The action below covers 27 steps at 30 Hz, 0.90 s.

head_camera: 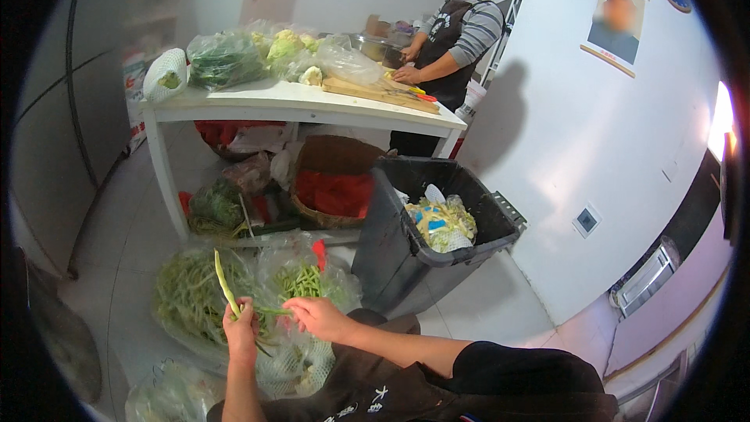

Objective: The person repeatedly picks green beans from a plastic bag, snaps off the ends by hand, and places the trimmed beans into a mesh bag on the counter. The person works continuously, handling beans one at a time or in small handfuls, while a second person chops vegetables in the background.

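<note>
My left hand [241,337] grips several green beans; a pale yellow-green bean [222,280] sticks up from the fist. Between the hands runs a green bean [270,310], its right end pinched by the fingertips of my right hand [321,319]. Below and beyond my left hand, a large clear plastic bag [181,287] on the floor is full of long whole beans. A second clear bag, just beyond my right hand, contains short bean pieces [300,280] and has a red strip [319,253] at its edge.
A grey bin [381,258] with vegetable scraps [439,220] stands to the right. Beyond, a co-worker [463,29] works at a white table [293,106] bearing cauliflowers [287,44], a cutting board [375,94] and scissors [419,94]. A wicker basket [334,152] sits underneath. Foam-netted produce [299,363] lies near my lap.
</note>
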{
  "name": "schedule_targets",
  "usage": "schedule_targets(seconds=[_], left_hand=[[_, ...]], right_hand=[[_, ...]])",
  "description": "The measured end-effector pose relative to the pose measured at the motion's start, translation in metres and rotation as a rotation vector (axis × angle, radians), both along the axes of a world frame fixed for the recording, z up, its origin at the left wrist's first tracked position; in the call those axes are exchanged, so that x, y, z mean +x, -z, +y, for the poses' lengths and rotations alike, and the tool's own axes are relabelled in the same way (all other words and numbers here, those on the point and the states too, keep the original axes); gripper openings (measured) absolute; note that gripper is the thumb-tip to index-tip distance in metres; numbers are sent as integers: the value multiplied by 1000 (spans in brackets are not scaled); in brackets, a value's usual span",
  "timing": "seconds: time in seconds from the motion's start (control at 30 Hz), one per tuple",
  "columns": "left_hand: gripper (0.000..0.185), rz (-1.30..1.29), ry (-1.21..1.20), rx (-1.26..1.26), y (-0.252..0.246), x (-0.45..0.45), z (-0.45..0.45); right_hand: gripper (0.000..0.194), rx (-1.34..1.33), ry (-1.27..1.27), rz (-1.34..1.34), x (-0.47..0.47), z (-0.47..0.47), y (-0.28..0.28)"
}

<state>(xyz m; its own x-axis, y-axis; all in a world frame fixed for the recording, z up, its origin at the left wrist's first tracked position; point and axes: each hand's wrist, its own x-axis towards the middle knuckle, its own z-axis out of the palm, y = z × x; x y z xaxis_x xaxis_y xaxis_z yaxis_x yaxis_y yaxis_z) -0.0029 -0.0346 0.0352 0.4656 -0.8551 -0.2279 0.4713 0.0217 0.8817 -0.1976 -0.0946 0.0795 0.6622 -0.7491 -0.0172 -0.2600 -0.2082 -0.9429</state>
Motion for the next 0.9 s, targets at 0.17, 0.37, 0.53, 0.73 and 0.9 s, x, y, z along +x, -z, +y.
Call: schedule_targets(seconds=[0.17, 0.37, 0.53, 0.73, 0.9], left_hand=[[20, -352, 55, 43, -7, -12, 1], [21, -389, 327, 35, -10, -22, 7], [22, -515, 406, 77, -13, -16, 4], [23, -631, 369, 96, 0, -10, 3], [23, -744, 286, 96, -6, -14, 0]], right_hand=[[25, -490, -113, 296, 0, -13, 48], [14, -174, -88, 191, 19, 4, 22], [14, -51, -85, 100, 12, -4, 23], [18, -555, -107, 11, 12, -19, 32], [17, -221, -59, -13, 16, -19, 37]])
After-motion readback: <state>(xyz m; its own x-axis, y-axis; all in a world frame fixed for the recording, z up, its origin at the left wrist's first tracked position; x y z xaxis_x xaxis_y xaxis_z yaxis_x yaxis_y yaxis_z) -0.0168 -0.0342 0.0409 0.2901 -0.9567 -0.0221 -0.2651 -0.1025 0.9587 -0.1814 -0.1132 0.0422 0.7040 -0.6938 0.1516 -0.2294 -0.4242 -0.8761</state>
